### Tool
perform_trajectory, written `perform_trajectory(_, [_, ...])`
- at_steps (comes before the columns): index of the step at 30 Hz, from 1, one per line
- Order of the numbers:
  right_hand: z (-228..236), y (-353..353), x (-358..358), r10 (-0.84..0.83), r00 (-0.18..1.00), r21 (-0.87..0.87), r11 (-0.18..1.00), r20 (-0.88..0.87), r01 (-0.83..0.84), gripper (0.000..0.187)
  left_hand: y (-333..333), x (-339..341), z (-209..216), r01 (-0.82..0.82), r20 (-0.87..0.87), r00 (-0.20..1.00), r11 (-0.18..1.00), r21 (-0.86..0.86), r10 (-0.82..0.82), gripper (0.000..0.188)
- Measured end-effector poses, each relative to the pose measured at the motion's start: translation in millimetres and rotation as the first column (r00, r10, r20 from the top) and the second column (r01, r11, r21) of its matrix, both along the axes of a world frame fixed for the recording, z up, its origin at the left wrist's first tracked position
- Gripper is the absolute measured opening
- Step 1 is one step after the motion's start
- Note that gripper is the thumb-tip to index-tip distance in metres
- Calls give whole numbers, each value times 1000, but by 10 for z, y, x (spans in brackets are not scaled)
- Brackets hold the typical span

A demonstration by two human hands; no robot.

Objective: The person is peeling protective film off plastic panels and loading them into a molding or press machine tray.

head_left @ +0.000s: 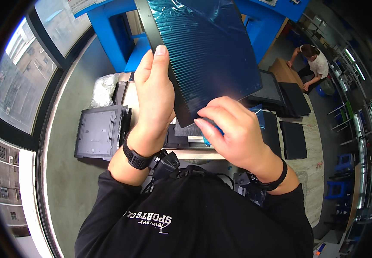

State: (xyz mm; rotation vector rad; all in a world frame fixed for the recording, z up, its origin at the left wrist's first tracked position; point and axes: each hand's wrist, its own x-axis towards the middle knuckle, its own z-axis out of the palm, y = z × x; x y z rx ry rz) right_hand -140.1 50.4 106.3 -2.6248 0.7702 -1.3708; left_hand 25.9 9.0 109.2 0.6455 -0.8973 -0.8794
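My left hand (156,88) grips a dark flat panel (178,101) by its left edge, thumb on the face. Raised above the table and tilted, the panel has a shiny blue protective film (220,51) over most of its face. A row of narrow ribs or slots runs along its left side. At the panel's lower corner, thumb and forefinger of my right hand (237,129) come together in a pinch. What lies between those fingertips is too small to make out. Below the hands, a dark part (179,139) on the table is partly hidden.
Stacked grey frames (98,132) and a clear plastic bag (104,90) are at the left. Dark panels (292,139) lie on the right of the table (310,167). A blue stand (108,38) rises behind. At the far right, a person (317,64) handles a cardboard box (284,71).
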Motion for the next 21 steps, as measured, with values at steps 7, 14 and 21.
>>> perform_trajectory(7, [28, 44, -29, -51, 995, -74, 996, -88, 44, 20, 0, -10, 16, -3, 18, 1000, 999, -44, 4, 22])
perform_trajectory(14, [31, 74, -15, -108, 982, -217, 973, -157, 72, 24, 28, -23, 54, -51, 58, 997, 998, -24, 52, 23])
perform_trajectory(21, [6, 75, 34, -159, 964, -334, 939, -211, 81, 26, 15, -62, 100, -107, 53, 993, 993, -51, 110, 24])
